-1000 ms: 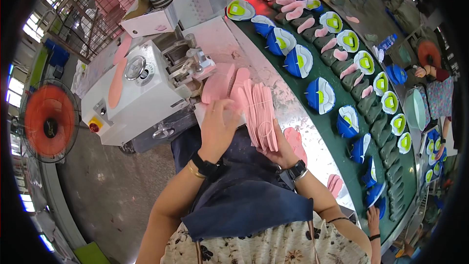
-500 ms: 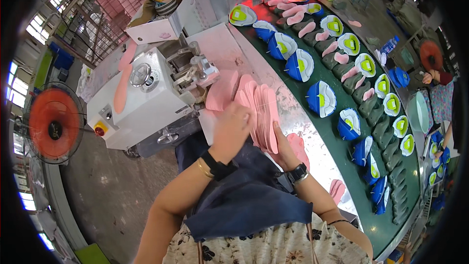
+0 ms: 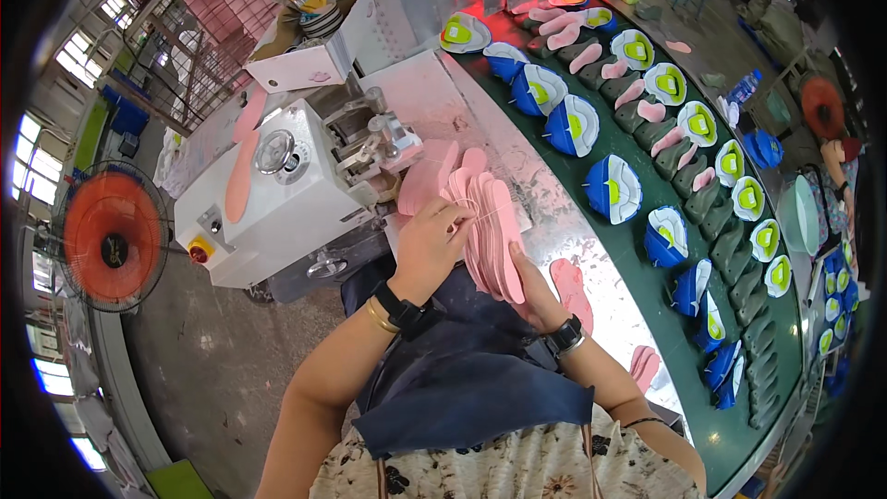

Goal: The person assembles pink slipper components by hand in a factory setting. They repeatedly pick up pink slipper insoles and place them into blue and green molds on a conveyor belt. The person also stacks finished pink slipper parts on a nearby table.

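Note:
A bundle of pink insoles (image 3: 490, 245) stands on edge in front of me, its shapes fanned slightly at the top. My right hand (image 3: 538, 294) grips it from the right side, near its lower end. A thin pale string (image 3: 497, 213) crosses the upper part of the bundle. At the left side, my left hand (image 3: 432, 245) has its fingers pinched together at this string. More pink insoles (image 3: 427, 176) lie just beyond, beside the machine's metal head.
A white machine (image 3: 277, 189) stands left of the bundle. To the right, a green conveyor (image 3: 591, 240) carries blue-and-white shoe uppers (image 3: 613, 188), dark lasts and pink insoles. Loose pink insoles (image 3: 573, 296) lie on the metal table. A fan (image 3: 113, 238) stands far left; another person works far right.
My left hand, blurred before, has come to the string with its fingers pinched. My right hand keeps its grip on the insoles. The whole view has shifted slightly.

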The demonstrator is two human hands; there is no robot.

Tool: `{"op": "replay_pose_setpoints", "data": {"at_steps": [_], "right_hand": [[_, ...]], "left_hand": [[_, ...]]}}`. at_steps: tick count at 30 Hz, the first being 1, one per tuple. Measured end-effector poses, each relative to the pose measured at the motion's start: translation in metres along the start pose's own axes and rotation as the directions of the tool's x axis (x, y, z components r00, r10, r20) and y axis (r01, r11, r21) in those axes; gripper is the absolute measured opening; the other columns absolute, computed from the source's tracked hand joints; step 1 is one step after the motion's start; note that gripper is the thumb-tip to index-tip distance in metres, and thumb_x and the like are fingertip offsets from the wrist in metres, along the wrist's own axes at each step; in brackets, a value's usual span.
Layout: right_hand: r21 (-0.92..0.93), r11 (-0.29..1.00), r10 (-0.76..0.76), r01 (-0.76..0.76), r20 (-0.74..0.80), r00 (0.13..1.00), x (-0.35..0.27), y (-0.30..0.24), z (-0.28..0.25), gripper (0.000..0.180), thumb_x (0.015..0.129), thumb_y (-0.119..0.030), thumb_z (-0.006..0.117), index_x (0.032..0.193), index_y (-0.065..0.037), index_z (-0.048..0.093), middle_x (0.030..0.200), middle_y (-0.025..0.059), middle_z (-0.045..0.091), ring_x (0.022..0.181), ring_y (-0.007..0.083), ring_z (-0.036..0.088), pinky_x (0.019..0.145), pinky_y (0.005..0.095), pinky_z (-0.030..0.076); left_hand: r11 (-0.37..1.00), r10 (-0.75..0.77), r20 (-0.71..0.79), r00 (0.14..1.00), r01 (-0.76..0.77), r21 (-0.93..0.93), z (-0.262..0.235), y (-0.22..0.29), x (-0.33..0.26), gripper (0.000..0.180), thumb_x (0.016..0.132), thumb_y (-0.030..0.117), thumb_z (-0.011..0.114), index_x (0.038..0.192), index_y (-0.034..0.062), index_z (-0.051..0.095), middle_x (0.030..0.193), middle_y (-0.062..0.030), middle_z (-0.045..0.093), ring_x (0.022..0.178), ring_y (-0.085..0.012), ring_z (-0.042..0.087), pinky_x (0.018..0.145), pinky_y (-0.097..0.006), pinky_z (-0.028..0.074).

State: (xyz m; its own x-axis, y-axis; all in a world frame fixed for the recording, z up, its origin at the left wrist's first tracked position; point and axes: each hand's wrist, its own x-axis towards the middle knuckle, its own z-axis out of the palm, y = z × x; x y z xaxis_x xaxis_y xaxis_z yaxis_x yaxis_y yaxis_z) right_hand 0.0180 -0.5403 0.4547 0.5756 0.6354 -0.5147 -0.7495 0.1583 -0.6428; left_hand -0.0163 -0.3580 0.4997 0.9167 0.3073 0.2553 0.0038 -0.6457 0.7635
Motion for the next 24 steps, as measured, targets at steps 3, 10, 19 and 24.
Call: {"op": "replay_pose_setpoints", "data": {"at_steps": [3,10,19,24], "right_hand": [[0.006,1.0,-0.006,0.007,-0.041,0.999,-0.002,-0.003,0.004,0.052,0.101,-0.046,0.038,0.126,-0.002,0.048,0.102,0.0064,0.063,0.079,0.0126,0.061,0.058,0.0253,0.048],[0.037,0.999,0.032,-0.034,0.038,0.999,0.006,0.007,-0.008,0.054,0.099,-0.035,0.051,0.139,-0.001,0.037,0.129,0.0091,0.053,0.114,0.0139,0.054,0.094,0.0296,0.047],[0.102,0.995,-0.037,0.02,0.173,0.984,0.005,0.014,-0.036,0.063,0.099,-0.054,0.033,0.142,-0.008,0.036,0.13,0.0084,0.053,0.113,0.0226,0.056,0.089,0.0413,0.049],[0.163,0.983,-0.116,0.083,0.211,0.971,0.001,0.0,-0.034,0.061,0.101,-0.047,0.035,0.144,-0.004,0.03,0.138,0.0118,0.046,0.121,0.0248,0.05,0.097,0.0415,0.045]], "left_hand": [[1.0,-0.025,0.046,0.999,0.026,-0.017,-0.003,0.007,0.001,0.014,0.08,0.011,0.069,0.092,0.0046,0.067,0.082,-0.0073,0.061,0.071,-0.0186,0.062,0.066,-0.03,0.048],[0.995,0.021,0.12,0.993,-0.033,0.099,-0.006,-0.002,-0.002,0.014,0.081,0.013,0.068,0.09,0.0044,0.065,0.083,-0.0081,0.06,0.072,-0.0231,0.061,0.065,-0.033,0.048],[0.95,0.183,-0.288,0.94,-0.094,0.298,-0.122,0.022,0.142,0.011,0.082,0.016,0.063,0.086,0.0055,0.065,0.086,-0.0119,0.063,0.081,-0.0302,0.062,0.071,-0.039,0.049],[0.714,0.171,-0.149,0.974,-0.018,0.699,-0.25,0.006,0.234,0.017,0.079,0.023,0.065,0.081,0.0079,0.071,0.082,-0.0108,0.068,0.08,-0.03,0.064,0.072,-0.04,0.05]]}}
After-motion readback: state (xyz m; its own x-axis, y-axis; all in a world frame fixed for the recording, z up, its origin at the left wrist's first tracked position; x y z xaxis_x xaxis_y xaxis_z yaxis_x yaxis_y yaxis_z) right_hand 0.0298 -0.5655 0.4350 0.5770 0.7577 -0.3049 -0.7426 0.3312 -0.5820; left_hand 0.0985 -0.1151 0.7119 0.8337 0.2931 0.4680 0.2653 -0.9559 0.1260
